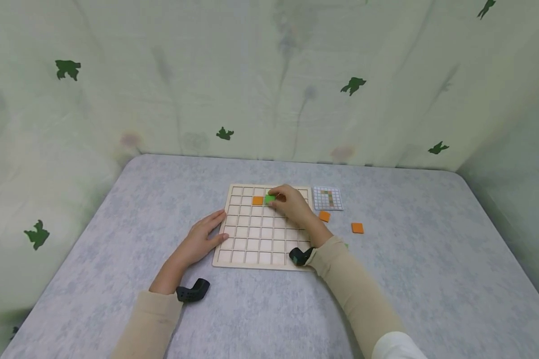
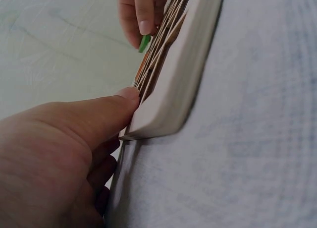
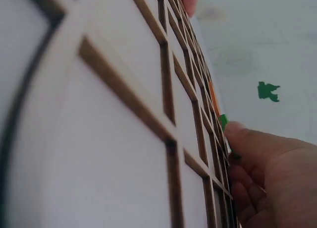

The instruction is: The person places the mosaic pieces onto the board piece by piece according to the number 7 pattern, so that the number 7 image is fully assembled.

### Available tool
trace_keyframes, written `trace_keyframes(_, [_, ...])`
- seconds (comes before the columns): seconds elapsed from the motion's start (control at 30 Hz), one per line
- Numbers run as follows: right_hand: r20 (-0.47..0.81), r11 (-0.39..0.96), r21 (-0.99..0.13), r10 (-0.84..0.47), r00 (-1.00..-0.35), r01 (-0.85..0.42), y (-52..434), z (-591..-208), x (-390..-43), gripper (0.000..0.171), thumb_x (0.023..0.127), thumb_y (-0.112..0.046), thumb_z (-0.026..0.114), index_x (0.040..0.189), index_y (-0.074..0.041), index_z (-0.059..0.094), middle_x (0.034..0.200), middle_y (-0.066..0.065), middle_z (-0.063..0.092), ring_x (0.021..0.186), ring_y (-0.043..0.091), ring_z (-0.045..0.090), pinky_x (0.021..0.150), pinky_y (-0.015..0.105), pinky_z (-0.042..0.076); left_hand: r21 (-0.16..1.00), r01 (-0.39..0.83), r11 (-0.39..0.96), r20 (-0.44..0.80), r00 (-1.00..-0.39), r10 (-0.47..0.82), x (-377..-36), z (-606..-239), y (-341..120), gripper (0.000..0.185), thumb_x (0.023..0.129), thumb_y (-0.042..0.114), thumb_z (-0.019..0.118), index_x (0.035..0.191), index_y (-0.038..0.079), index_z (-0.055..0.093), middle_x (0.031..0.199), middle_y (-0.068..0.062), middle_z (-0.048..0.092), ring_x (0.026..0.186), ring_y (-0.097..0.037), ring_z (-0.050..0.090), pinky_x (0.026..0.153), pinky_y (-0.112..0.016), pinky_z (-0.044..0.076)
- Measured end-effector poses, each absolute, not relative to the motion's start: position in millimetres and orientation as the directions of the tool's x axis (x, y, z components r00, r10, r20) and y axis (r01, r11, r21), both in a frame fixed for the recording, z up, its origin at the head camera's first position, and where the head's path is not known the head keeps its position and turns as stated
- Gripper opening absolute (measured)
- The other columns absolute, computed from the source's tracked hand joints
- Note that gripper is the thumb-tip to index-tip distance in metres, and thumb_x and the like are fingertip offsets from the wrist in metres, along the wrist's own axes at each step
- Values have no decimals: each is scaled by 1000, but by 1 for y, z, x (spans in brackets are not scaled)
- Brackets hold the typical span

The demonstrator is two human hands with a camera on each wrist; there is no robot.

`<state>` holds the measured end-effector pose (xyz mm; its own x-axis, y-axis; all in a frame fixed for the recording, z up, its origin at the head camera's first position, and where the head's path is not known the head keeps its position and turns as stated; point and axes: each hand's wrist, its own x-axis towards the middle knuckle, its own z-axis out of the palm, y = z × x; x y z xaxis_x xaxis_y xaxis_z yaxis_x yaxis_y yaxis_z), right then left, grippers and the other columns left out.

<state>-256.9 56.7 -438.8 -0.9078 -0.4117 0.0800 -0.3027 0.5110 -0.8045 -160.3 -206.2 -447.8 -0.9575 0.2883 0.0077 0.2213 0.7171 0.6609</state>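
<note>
Near the middle of the head view, a wooden grid board (image 1: 260, 227) lies flat on the grey surface (image 1: 117, 209). The right hand (image 1: 292, 204) reaches over the board's upper rows, its grip narrow and pinching a green tile (image 1: 269, 199) that sits tilted at a cell just right of an orange tile (image 1: 257, 200) already seated in the grid. The left hand (image 1: 202, 239) lies with straight fingers against the board's left edge, steadying it. Right of the board sit a small pattern card (image 1: 328, 198) and two loose orange tiles (image 1: 325, 216), (image 1: 357, 228).

The green tile looks canted, so it could catch on the cell's ridge and sit crooked, or slip into the neighbouring cell if released early. A hard press might shift the board unless the left hand braces it.
</note>
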Motion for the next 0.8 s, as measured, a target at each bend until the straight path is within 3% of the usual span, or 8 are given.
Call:
trace_keyframes(0.13, [109,561,-744,-433,-895,-362,55,-445,-258,29,85,-18,63,113,-10,62,108,2,53,94,13,49,80,28,42,659,227,717,12,-957,291,-160,-447,-206,63,89,28,57,140,4,30,145,-10,24,131,-33,18,102,-53,16])
trace_keyframes(0.3, [89,566,-746,-438,-895,-351,52,-443,-259,27,84,-16,64,111,-11,64,107,3,50,91,14,47,76,29,42,656,221,722,9,-959,285,-160,-448,-206,63,89,28,58,140,4,30,145,-10,24,131,-33,18,102,-53,16])
trace_keyframes(0.53, [37,555,-773,-442,-896,-306,56,-434,-256,41,86,-19,63,125,-12,55,114,5,49,99,16,48,82,30,42,663,228,713,20,-958,287,-161,-450,-206,63,89,29,58,140,4,31,145,-11,25,131,-34,18,102,-54,16])
trace_keyframes(0.8, [157,483,-793,-427,-891,-371,81,-403,-247,48,86,-21,61,131,-9,47,125,8,48,110,21,46,91,32,38,660,237,713,26,-955,294,-161,-451,-206,62,89,29,57,140,4,30,145,-11,24,131,-33,18,102,-54,16])
